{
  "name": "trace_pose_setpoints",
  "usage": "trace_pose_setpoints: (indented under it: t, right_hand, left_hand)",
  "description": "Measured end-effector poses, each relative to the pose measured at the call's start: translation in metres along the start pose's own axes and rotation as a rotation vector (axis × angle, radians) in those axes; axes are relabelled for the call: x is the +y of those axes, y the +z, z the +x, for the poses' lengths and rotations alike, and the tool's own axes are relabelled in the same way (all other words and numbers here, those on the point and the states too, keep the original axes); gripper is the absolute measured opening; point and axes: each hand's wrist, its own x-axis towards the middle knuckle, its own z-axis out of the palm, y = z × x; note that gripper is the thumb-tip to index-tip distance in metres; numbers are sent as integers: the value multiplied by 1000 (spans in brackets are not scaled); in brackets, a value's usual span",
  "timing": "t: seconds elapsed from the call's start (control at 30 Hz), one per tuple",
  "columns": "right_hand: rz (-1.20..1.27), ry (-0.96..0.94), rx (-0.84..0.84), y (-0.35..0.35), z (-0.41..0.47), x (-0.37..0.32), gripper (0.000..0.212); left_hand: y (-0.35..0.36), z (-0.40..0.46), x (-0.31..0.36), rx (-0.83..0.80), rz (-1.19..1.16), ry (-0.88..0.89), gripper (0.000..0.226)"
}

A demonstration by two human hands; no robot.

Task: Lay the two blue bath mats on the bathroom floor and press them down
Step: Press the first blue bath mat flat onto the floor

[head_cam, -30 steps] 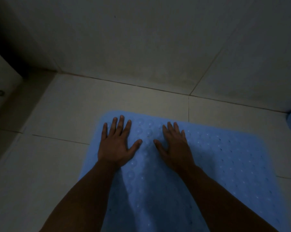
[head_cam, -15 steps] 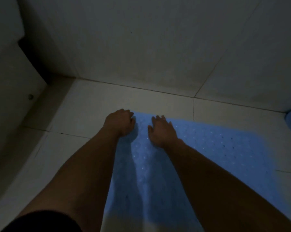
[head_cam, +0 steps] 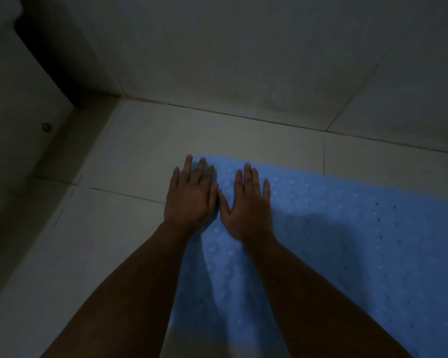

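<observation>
Right now your left hand (head_cam: 190, 196) and right hand (head_cam: 248, 202) lie flat, fingers straight, on the far left corner of the blue bath mat (head_cam: 346, 241), which is spread on the tiled floor (head_cam: 140, 156) near the wall. In this dim light the left fingers seem to overhang the mat's edge, so uneven pressure there could leave the corner unstuck or slide the mat. The second mat is out of view.

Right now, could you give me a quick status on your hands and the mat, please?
Left hand and right hand flat, fingers straight, side by side on blue mat far-left corner. Mat lies on tiled floor. Nothing in the way.
</observation>
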Motion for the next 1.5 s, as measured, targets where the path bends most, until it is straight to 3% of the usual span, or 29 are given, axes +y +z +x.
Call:
trace_pose_setpoints:
  t: [0.33,0.5,0.63,0.73,0.83,1.0,1.23,1.37,1.5]
  right_hand:
    - [18,13,-239,-11,5,3,86]
    - [301,73,-489,-81,57,17,57]
    - [441,139,-337,-122,71,64,39]
    - [480,203,-111,-113,43,97,40]
    - [500,259,29,-95,10,122,45]
    - [351,233,13,-79,-19,160,43]
    - [291,147,109,-71,-37,186,52]
    - [296,95,179,-75,-50,188,45]
    - [218,127,52,-83,-45,190,50]
  left_hand:
    - [-16,13,13,11,-57,-138,67]
    - [-34,13,28,-34,18,-115,55]
    - [-18,15,62,-110,31,13,56]
    - [11,21,104,-154,32,186,62]
    - [42,24,137,-169,1,186,75]
    - [65,22,147,-74,47,147,83]
    - [64,20,152,-128,31,149,86]
    - [63,23,152,-138,2,158,88]
    - [50,29,154,-263,-111,150,91]
